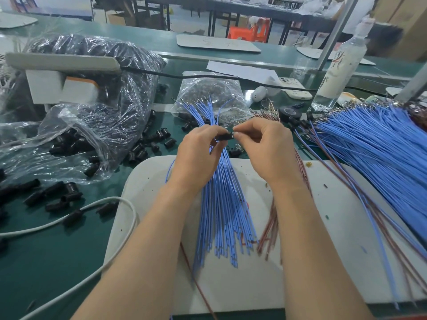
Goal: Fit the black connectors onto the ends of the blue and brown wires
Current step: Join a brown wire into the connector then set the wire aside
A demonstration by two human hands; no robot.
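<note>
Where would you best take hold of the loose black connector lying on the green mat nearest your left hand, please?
Probably pinch the black connector across its barrel, coming down from above with the left hand. It lies on its side on the green mat, short and round, with others close beside it, so a sideways approach looks cramped.

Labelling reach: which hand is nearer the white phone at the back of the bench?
Right. The right hand is in front of the white phone, slightly to its left; the left hand, holding a black connector, is farther left.
</note>
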